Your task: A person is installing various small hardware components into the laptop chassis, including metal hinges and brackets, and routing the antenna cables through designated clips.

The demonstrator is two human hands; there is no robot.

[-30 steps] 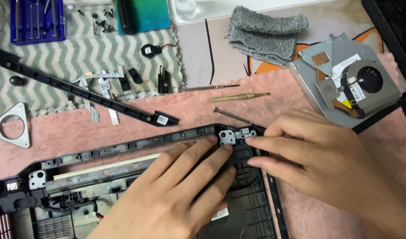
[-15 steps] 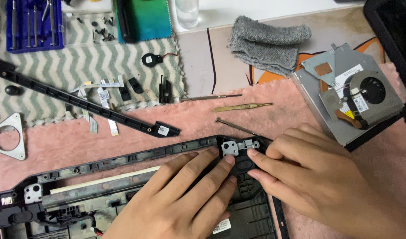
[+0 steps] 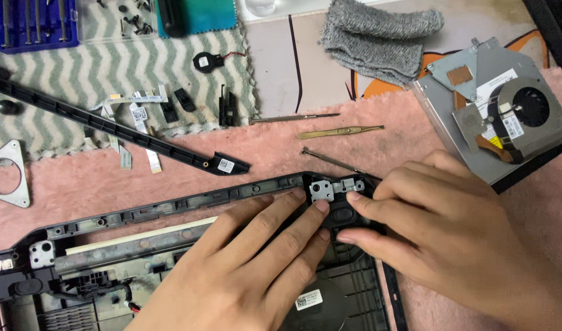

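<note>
Black laptop frame point(image 3: 189, 211) lying across the pink mat point(image 3: 281, 153) in front of me, my left hand point(image 3: 244, 276) flat on it, my right hand point(image 3: 452, 233) beside, both grips open with fingertips pressing near the small metal hinge bracket point(image 3: 330, 189) at its upper right corner, thin screwdriver point(image 3: 333, 160) just beyond

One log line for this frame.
left hand: on black plastic laptop frame | right hand: fingertips at silver metal hinge bracket | both bare
</note>
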